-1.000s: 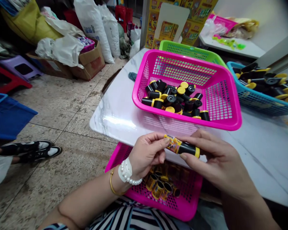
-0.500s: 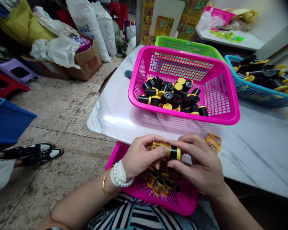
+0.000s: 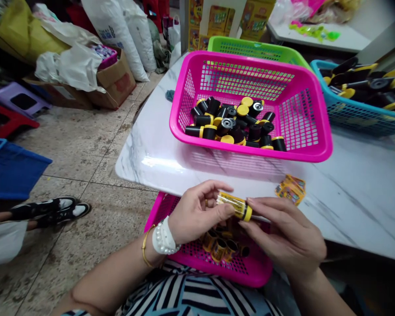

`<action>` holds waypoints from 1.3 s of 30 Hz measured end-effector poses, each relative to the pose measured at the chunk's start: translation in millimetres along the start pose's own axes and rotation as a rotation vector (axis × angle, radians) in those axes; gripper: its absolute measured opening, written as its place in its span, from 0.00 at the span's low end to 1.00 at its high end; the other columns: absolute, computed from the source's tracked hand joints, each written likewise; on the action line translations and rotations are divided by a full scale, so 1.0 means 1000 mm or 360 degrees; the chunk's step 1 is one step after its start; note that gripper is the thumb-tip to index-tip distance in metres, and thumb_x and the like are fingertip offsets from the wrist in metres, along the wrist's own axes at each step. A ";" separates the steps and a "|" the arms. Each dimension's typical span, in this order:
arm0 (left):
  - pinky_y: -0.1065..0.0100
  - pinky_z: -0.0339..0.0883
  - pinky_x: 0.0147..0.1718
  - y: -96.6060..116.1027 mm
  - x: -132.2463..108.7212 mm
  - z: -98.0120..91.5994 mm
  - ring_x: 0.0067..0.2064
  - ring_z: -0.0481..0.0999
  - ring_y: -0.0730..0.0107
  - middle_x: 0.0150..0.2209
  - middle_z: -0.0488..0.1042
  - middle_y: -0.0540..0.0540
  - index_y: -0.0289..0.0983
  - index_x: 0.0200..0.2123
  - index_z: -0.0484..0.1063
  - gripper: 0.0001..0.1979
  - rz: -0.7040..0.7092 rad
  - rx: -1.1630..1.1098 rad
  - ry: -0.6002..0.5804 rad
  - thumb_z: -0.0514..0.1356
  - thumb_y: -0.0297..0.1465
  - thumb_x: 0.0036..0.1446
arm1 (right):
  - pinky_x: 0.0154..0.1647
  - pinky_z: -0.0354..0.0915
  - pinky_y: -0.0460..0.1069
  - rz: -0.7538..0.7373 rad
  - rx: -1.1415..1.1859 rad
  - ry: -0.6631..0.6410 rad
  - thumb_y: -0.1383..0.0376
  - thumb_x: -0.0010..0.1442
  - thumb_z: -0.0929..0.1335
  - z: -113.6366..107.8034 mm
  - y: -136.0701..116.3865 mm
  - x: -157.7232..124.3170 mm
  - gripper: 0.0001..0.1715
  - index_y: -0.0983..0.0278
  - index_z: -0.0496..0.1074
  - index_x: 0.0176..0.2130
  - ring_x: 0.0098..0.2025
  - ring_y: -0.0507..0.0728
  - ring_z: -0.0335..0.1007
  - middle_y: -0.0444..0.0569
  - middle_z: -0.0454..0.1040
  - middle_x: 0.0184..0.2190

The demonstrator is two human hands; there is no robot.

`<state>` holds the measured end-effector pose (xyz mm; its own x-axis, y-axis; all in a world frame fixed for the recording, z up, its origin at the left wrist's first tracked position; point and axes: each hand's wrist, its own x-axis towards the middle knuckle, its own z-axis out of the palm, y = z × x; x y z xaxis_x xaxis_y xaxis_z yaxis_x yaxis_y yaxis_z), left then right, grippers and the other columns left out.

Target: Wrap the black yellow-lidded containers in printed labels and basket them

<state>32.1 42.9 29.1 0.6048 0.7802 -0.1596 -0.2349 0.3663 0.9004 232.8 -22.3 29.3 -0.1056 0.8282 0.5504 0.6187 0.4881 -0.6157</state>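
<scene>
My left hand (image 3: pixel 195 215), with a pearl bracelet at its wrist, is closed around a small canister (image 3: pixel 234 203). A glossy yellow printed sleeve covers most of the canister, and a black band and yellow cap show at its right end. Thumb and fingers of my right hand (image 3: pixel 285 235) pinch that capped end. Below both hands, a pink basket (image 3: pixel 250 276) rests on my lap with several yellow printed tubes (image 3: pixel 219 249) in it, partly hidden by my hands. Flat yellow-orange printed pieces (image 3: pixel 291 189) lie on the table beyond my right hand.
On the marbled table (image 3: pixel 145 169) stands a larger pink basket (image 3: pixel 250 151) of black canisters with yellow caps. Behind it is a green basket (image 3: pixel 250 44), and a blue basket (image 3: pixel 358 112) is at right. A blue bin (image 3: pixel 16 171) and a person's shoes (image 3: pixel 62 210) are at left.
The printed sleeve now covers much more of the black canister. My right hand has shifted right and slightly down, to the cap end. The view has tilted slightly.
</scene>
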 end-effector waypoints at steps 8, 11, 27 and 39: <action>0.67 0.72 0.39 -0.004 -0.004 -0.004 0.38 0.79 0.67 0.40 0.82 0.43 0.37 0.47 0.79 0.14 0.0354 0.0584 0.0066 0.70 0.35 0.59 | 0.36 0.78 0.50 0.0282 0.0159 0.0091 0.74 0.55 0.77 0.011 -0.005 -0.008 0.33 0.52 0.77 0.57 0.38 0.57 0.80 0.49 0.81 0.39; 0.66 0.72 0.43 -0.005 -0.002 -0.006 0.40 0.80 0.66 0.41 0.82 0.42 0.37 0.48 0.79 0.13 0.0566 0.0776 -0.0026 0.68 0.33 0.61 | 0.31 0.77 0.47 0.0567 0.0417 0.0144 0.72 0.55 0.77 0.015 -0.008 -0.009 0.25 0.55 0.81 0.51 0.34 0.55 0.79 0.48 0.81 0.36; 0.71 0.70 0.31 0.000 -0.014 -0.004 0.30 0.73 0.73 0.33 0.77 0.47 0.35 0.43 0.76 0.14 -0.0088 0.0293 0.0159 0.68 0.38 0.60 | 0.35 0.81 0.47 0.0733 0.0735 -0.0090 0.69 0.55 0.78 0.017 -0.005 -0.001 0.23 0.55 0.81 0.50 0.33 0.54 0.83 0.47 0.84 0.38; 0.66 0.70 0.38 -0.007 -0.015 -0.003 0.38 0.75 0.66 0.42 0.76 0.42 0.36 0.60 0.71 0.26 0.0331 0.0642 0.0011 0.67 0.38 0.61 | 0.25 0.80 0.45 0.1194 0.1027 0.0059 0.61 0.55 0.79 0.023 -0.016 -0.006 0.10 0.62 0.82 0.38 0.22 0.55 0.81 0.45 0.83 0.24</action>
<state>22.5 29.7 24.2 0.5710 0.8200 0.0397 -0.0347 -0.0242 0.9991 205.0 -28.6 23.2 0.1712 0.9804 -0.0975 -0.0288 -0.0940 -0.9952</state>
